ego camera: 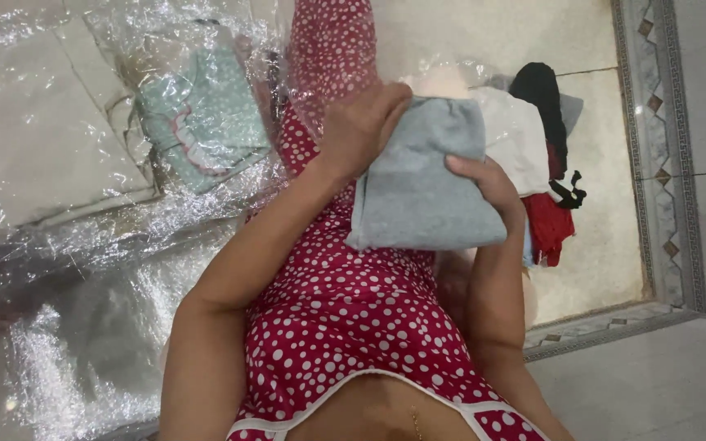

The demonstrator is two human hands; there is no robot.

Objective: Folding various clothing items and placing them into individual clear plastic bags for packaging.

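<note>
A folded grey garment point(418, 192) is held up in front of me over my lap, which is covered by a red dress with white dots point(345, 310). My left hand point(361, 126) grips its upper left edge from behind. My right hand point(488, 184) clasps its right side with the fingers curled over the cloth. Both hands are shut on the same garment.
Clear plastic bags point(83, 269) cover the floor at left, one holding a mint-green patterned garment point(206, 122). A pile of white, black and red clothes point(541, 155) lies on the tiled floor at right. A patterned tile border point(663, 163) runs along the right.
</note>
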